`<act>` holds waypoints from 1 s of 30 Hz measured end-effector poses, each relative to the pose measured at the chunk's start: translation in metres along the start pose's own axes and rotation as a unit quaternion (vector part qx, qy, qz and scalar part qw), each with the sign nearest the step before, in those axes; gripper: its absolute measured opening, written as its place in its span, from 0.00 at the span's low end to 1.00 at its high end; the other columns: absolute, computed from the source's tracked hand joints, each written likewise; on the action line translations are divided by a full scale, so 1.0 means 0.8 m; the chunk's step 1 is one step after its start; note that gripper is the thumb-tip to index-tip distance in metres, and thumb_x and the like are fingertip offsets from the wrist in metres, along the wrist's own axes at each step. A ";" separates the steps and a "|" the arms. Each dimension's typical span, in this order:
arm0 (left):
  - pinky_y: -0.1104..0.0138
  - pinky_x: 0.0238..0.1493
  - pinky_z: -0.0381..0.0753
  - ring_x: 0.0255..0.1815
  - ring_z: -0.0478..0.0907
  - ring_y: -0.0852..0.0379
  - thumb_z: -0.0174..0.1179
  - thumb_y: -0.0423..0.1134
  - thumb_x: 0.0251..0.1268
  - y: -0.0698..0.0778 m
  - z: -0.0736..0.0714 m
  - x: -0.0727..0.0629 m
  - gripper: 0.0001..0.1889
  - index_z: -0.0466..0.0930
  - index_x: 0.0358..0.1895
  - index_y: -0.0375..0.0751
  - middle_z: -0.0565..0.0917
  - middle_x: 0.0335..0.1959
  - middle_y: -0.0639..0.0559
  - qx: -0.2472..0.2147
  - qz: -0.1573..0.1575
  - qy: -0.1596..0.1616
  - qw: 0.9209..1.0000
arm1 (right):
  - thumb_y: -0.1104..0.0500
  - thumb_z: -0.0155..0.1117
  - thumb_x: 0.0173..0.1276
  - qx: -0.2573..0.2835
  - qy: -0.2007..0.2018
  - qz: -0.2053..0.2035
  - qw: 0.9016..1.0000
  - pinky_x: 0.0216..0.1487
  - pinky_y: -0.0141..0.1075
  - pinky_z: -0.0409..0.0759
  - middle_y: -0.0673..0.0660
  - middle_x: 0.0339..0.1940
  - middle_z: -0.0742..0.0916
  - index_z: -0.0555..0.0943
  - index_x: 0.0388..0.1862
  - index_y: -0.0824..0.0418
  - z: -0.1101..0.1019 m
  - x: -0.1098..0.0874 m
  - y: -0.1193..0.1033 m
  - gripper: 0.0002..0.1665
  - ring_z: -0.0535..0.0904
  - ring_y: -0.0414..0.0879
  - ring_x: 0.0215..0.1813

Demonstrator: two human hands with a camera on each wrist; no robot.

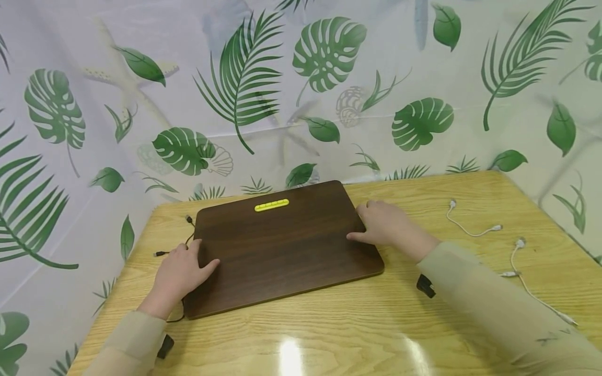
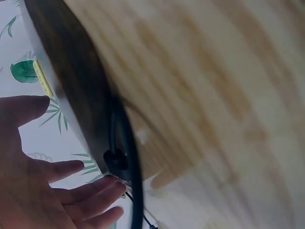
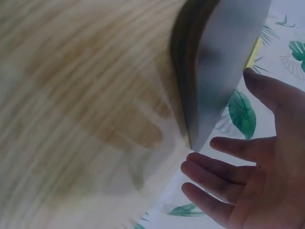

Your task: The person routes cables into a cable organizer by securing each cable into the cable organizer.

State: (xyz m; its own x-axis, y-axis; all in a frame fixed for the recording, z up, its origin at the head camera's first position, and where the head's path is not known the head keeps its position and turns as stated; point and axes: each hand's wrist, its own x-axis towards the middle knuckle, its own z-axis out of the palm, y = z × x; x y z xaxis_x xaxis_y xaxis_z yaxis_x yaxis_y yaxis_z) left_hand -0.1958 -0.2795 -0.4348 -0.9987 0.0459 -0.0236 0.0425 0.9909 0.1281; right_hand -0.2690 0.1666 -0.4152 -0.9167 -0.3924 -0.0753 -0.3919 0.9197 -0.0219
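A dark brown wooden board (image 1: 282, 245) with rounded corners lies on the table, slightly turned. Near its far edge is a narrow yellow strip (image 1: 271, 205) with small segments. My left hand (image 1: 181, 269) is at the board's left edge, its thumb spread over the top. At the right edge is my right hand (image 1: 383, 224), thumb likewise above the surface. In the left wrist view, the left hand's loosely extended fingers (image 2: 95, 193) reach the board's side. The right wrist view has the right fingers (image 3: 214, 176) spread close to the board's corner; firm contact cannot be made out.
A black cable (image 1: 162, 254) with plugs runs along and partly behind the board's left side. White cables (image 1: 470, 233) lie on the right of the wooden table (image 1: 329, 329). Behind hangs a leaf-patterned cloth (image 1: 282, 104). Small black devices (image 1: 425, 285) sit under the wrists.
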 end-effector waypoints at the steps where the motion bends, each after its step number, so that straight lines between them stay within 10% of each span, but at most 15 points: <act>1: 0.38 0.55 0.82 0.58 0.80 0.25 0.60 0.58 0.74 -0.001 0.001 0.001 0.43 0.66 0.74 0.22 0.78 0.59 0.18 0.002 -0.002 -0.001 1.000 | 0.31 0.67 0.71 -0.001 -0.004 0.000 1.000 0.54 0.58 0.85 0.70 0.55 0.86 0.79 0.65 0.71 0.001 0.001 0.000 0.46 0.85 0.64 0.55; 14: 0.42 0.46 0.85 0.44 0.83 0.30 0.63 0.61 0.71 -0.003 0.000 0.005 0.41 0.77 0.55 0.15 0.83 0.43 0.25 0.030 -0.017 -0.005 0.999 | 0.33 0.69 0.71 0.027 -0.040 0.010 0.999 0.56 0.56 0.85 0.71 0.56 0.86 0.80 0.61 0.75 0.007 0.009 -0.002 0.46 0.86 0.63 0.55; 30: 0.42 0.53 0.84 0.50 0.82 0.31 0.68 0.61 0.66 0.004 -0.011 0.007 0.46 0.72 0.62 0.13 0.79 0.54 0.20 -0.015 -0.018 -0.051 0.998 | 0.39 0.68 0.72 0.057 -0.057 -0.012 0.997 0.61 0.56 0.83 0.74 0.59 0.85 0.75 0.66 0.79 0.011 0.011 -0.004 0.46 0.84 0.64 0.59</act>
State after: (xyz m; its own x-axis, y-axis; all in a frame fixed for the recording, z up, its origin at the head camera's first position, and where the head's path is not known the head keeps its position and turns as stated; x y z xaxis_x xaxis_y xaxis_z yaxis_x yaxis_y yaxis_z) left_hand -0.2012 -0.2776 -0.4260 -0.9914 0.0243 -0.1288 0.0042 0.9880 0.1541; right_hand -0.2754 0.1604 -0.4245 -0.8898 -0.4167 -0.1860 -0.3965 0.9077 -0.1371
